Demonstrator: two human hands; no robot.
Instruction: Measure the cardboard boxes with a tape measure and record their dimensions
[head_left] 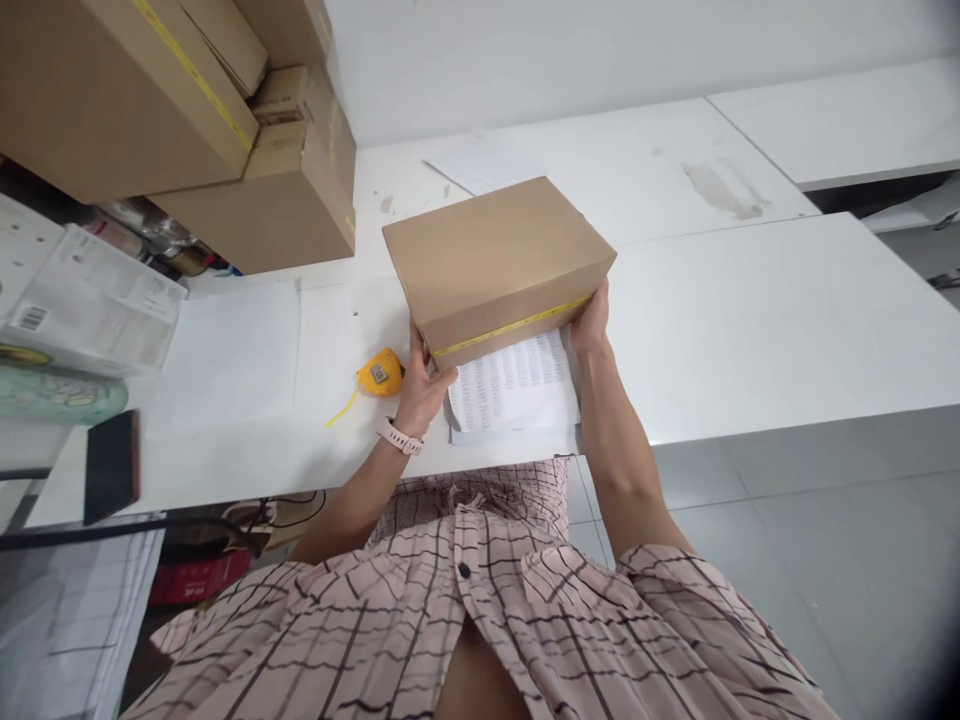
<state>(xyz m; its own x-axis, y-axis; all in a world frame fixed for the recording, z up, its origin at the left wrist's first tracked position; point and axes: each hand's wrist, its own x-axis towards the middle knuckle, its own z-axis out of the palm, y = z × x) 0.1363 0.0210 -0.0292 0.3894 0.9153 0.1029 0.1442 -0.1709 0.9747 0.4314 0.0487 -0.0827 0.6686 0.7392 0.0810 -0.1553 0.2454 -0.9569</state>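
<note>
You had your left hand (429, 388) and right hand (592, 325) clasped around opposite sides of the cardboard box (501, 250), above the printed sheet (517, 388) on the white table (735, 320).

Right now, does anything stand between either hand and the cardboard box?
Nothing visible does: the left hand and right hand hold the cardboard box directly, at its near corners. The yellow tape measure lies left of the left hand, outside that contact.
</note>
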